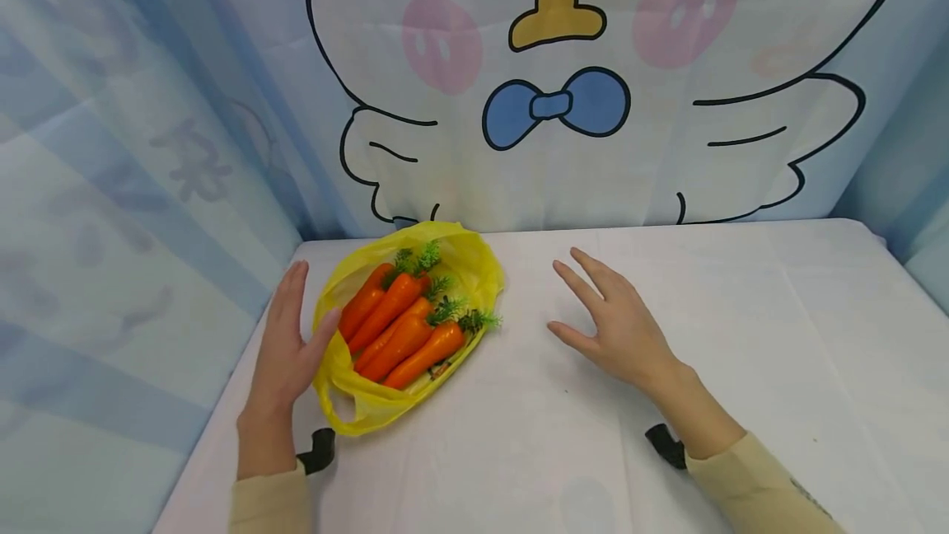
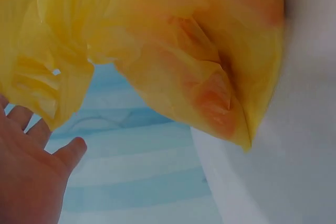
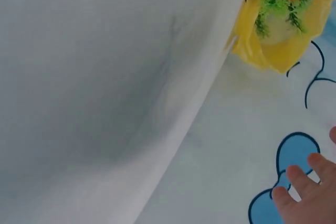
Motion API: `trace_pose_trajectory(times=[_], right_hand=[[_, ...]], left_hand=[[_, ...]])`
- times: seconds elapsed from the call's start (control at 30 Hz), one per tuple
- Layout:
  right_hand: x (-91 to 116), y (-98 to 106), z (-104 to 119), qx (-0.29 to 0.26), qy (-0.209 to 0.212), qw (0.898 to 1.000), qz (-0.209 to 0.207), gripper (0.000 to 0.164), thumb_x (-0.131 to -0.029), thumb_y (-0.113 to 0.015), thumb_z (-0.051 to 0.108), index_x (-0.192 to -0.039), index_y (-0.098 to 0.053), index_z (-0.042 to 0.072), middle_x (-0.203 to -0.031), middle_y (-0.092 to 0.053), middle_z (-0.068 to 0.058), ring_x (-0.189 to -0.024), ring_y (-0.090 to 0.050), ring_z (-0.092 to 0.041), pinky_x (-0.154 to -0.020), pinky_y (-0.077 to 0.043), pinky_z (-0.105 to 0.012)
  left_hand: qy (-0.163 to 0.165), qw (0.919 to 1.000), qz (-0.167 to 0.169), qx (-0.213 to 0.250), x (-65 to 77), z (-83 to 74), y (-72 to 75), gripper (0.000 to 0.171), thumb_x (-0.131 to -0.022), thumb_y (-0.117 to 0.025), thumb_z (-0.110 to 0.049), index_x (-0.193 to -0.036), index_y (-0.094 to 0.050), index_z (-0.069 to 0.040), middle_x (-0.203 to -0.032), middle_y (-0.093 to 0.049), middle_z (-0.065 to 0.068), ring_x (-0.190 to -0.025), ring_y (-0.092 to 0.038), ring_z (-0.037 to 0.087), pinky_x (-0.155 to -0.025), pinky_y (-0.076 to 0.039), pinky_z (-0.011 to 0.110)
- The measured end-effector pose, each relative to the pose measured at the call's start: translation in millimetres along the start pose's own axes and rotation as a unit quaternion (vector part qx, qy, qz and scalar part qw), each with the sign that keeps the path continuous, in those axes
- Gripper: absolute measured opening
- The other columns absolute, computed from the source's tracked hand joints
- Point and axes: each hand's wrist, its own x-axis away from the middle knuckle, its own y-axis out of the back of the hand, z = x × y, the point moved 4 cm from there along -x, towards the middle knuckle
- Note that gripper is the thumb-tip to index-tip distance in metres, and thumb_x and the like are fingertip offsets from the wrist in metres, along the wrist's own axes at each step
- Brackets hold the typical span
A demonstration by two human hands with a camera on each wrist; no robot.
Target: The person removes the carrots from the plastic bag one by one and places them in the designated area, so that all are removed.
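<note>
Several orange carrots [image 1: 400, 340] with green leafy tops lie side by side in a yellow plastic bag [image 1: 474, 258], its mouth spread wide toward the head camera. My left hand [image 1: 285, 353] is held upright at the bag's left side, fingers straight, thumb overlapping the bag's edge in the head view. In the left wrist view the carrots show faintly through the yellow bag [image 2: 157, 77], beside the spread fingers of the left hand [image 2: 31, 166]. To the right of the bag, my right hand [image 1: 623, 328] hovers over the table with fingers spread, holding nothing.
A white cloth covers the table [image 1: 519, 452]. Behind it hangs a curtain [image 1: 556, 180] printed with a cartoon figure and a blue bow tie. Another blue striped curtain [image 1: 133, 229] runs along the left side. Dark wrist straps [image 1: 319, 450] show at both sleeves.
</note>
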Motion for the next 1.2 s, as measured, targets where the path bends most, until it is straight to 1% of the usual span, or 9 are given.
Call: trace_pose_trajectory(times=[0.13, 0.23, 0.4, 0.5, 0.7, 0.77, 0.97, 1.1, 1.2], right_hand=[[-11, -10, 10, -0.017, 0.013, 1.0, 0.012, 0.072, -0.097, -0.058, 0.053, -0.152, -0.044, 0.009, -0.156, -0.037, -0.018, -0.133, -0.045, -0.042, -0.108, -0.037, -0.06], [-20, -17, 17, -0.026, 0.023, 0.999, 0.02, 0.073, -0.094, -0.065, 0.048, -0.153, -0.044, 0.01, -0.156, -0.038, -0.017, -0.134, -0.045, -0.04, -0.108, -0.037, -0.059], [-36, -29, 31, -0.044, 0.032, 0.998, 0.034, 0.077, -0.089, -0.074, 0.039, -0.154, -0.042, 0.011, -0.157, -0.037, -0.015, -0.136, -0.043, -0.038, -0.111, -0.036, -0.056], [-45, -37, 39, -0.058, 0.033, 0.997, 0.044, 0.078, -0.089, -0.075, 0.038, -0.153, -0.043, 0.01, -0.158, -0.036, -0.015, -0.137, -0.043, -0.036, -0.113, -0.035, -0.053], [-60, -53, 53, -0.088, 0.038, 0.994, 0.06, 0.075, -0.09, -0.075, 0.039, -0.152, -0.044, 0.011, -0.157, -0.037, -0.015, -0.138, -0.042, -0.034, -0.114, -0.034, -0.05], [-65, -59, 58, -0.099, 0.045, 0.992, 0.069, 0.073, -0.091, -0.074, 0.039, -0.152, -0.044, 0.011, -0.157, -0.038, -0.015, -0.138, -0.042, -0.034, -0.114, -0.034, -0.049], [-78, -75, 73, -0.132, 0.071, 0.983, 0.107, 0.07, -0.092, -0.073, 0.037, -0.152, -0.045, 0.014, -0.155, -0.04, -0.014, -0.139, -0.042, -0.031, -0.114, -0.035, -0.045], [-85, -82, 81, -0.157, 0.084, 0.977, 0.116, 0.069, -0.091, -0.075, 0.035, -0.15, -0.048, 0.012, -0.153, -0.042, -0.014, -0.139, -0.041, -0.029, -0.114, -0.035, -0.042], [-89, -86, 84, -0.172, 0.086, 0.974, 0.121, 0.068, -0.091, -0.076, 0.035, -0.148, -0.05, 0.01, -0.152, -0.044, -0.015, -0.138, -0.042, -0.028, -0.114, -0.035, -0.041]], left_hand=[[0.009, 0.9999, 0.001, 0.014, -3.0, -0.4, -2.6, 0.079, -0.1, -0.061, -0.037, -0.164, -0.016, -0.023, -0.167, -0.016, 0.009, -0.151, -0.017, 0.035, -0.114, -0.021, 0.067], [0.019, 0.9994, 0.003, 0.03, -4.1, 1.5, -4.2, 0.078, -0.1, -0.061, -0.037, -0.163, -0.017, -0.023, -0.167, -0.018, 0.008, -0.151, -0.018, 0.035, -0.114, -0.021, 0.066], [0.016, 0.9984, 0.001, 0.055, -6.7, 4.8, -6.1, 0.076, -0.099, -0.062, -0.032, -0.163, -0.022, -0.019, -0.166, -0.021, 0.009, -0.15, -0.021, 0.035, -0.115, -0.022, 0.064], [0.013, 0.9976, -0.001, 0.068, -8.4, 6.1, -6.6, 0.075, -0.099, -0.063, -0.029, -0.162, -0.024, -0.016, -0.165, -0.023, 0.011, -0.149, -0.022, 0.036, -0.115, -0.023, 0.064], [0.02, 0.995, 0.006, 0.098, -9.1, 10.1, -10.0, 0.074, -0.099, -0.064, -0.026, -0.162, -0.025, -0.016, -0.164, -0.026, 0.012, -0.146, -0.028, 0.037, -0.115, -0.027, 0.06], [0.021, 0.9941, 0.007, 0.106, -9.0, 11.0, -10.7, 0.074, -0.099, -0.064, -0.025, -0.162, -0.025, -0.016, -0.164, -0.027, 0.011, -0.146, -0.028, 0.036, -0.115, -0.027, 0.059], [0.025, 0.9919, 0.008, 0.124, -6.7, 13.9, -12.7, 0.071, -0.1, -0.062, -0.027, -0.161, -0.027, -0.016, -0.163, -0.029, 0.008, -0.146, -0.03, 0.033, -0.116, -0.026, 0.056], [0.023, 0.9903, 0.008, 0.137, -7.3, 13.3, -15.3, 0.069, -0.101, -0.062, -0.025, -0.161, -0.029, -0.017, -0.162, -0.031, 0.007, -0.146, -0.031, 0.029, -0.116, -0.026, 0.053], [0.022, 0.9902, 0.008, 0.138, -8.0, 12.7, -17.1, 0.067, -0.101, -0.062, -0.025, -0.16, -0.031, -0.016, -0.161, -0.034, 0.008, -0.146, -0.032, 0.029, -0.115, -0.028, 0.053]])
